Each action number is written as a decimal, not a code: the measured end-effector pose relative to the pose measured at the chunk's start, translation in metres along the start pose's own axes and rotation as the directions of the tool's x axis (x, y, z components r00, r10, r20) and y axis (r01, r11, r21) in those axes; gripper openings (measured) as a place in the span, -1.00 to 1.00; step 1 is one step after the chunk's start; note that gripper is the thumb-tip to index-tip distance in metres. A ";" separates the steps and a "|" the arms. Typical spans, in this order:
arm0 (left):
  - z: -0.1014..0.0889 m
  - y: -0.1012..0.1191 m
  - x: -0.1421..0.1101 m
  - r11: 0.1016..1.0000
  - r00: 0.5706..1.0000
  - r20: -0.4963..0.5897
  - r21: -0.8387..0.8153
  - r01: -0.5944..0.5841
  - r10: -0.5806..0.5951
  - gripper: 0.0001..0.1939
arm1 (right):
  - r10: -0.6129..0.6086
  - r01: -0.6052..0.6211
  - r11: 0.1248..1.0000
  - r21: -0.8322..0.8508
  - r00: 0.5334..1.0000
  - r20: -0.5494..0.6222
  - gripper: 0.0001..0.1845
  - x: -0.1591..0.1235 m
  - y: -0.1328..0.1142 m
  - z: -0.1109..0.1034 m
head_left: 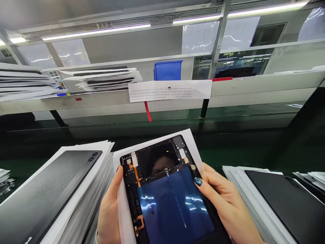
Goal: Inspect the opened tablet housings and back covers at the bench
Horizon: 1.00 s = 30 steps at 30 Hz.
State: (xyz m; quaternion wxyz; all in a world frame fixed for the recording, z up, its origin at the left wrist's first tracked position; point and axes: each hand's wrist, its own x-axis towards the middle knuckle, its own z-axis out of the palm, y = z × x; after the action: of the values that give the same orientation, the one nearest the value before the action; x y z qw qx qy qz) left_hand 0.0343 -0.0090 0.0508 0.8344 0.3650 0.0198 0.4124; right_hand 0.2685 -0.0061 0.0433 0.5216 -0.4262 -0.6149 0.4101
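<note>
Just now, an opened tablet (162, 189) is held in both of the person's hands, raised above a green work surface (215, 152) and tilted toward the head camera. Its back is off, showing a black inner frame, a glossy blue panel (175, 206) across the lower part and an orange flex cable (135, 173) near the left edge. A white paper sheet (124, 217) lies beneath it and is held along with it. The left hand (109, 206) grasps the left side, its thumb pressing over the paper and the tablet's edge. The right hand (225, 203) clasps the right side, its dark-polished thumb (198, 181) resting on the frame.

Just beside the left hand lies a paper-layered stack (99, 176) topped by a dark grey tablet (50, 189) with twin camera lenses. To the right sits a similar stack (241, 189) under a black tablet (286, 200). Farther ahead, a shelf (76, 103) carries paper-wrapped stacks (101, 79) and a blue plastic bin (168, 70). A dotted white sheet (169, 90) hangs from the shelf's edge, above a red tape strip (148, 112).
</note>
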 end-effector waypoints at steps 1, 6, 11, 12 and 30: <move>0.001 0.000 0.001 1.000 1.000 0.013 -0.007 -0.003 0.003 -0.38 | -0.004 0.004 1.000 -0.015 1.000 0.002 -0.50 0.000 0.001 0.000; 0.002 0.001 0.003 0.999 0.999 0.037 -0.050 0.015 -0.013 -0.37 | -0.032 0.033 0.994 -0.101 0.999 0.009 -0.50 -0.002 0.006 -0.004; 0.006 0.001 0.006 0.996 0.998 0.062 -0.087 0.038 -0.033 -0.43 | -0.043 0.040 0.994 -0.106 0.999 -0.026 -0.54 -0.002 0.006 -0.008; 0.007 0.000 0.008 0.997 0.998 0.063 -0.076 0.026 -0.021 -0.44 | -0.037 0.034 0.996 -0.083 0.999 -0.039 -0.59 -0.001 0.006 -0.008; 0.009 -0.018 0.018 0.992 0.989 -0.113 -0.096 0.082 -0.093 -0.43 | 0.269 -0.229 0.951 0.207 0.943 -0.196 -0.54 0.001 0.012 -0.014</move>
State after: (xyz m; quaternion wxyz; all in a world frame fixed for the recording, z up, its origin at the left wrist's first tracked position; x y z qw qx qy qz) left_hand 0.0616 -0.0087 0.0506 0.8650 0.3004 0.0659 0.3965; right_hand 0.2833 -0.0006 0.0337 0.5674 -0.4946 -0.4538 0.4771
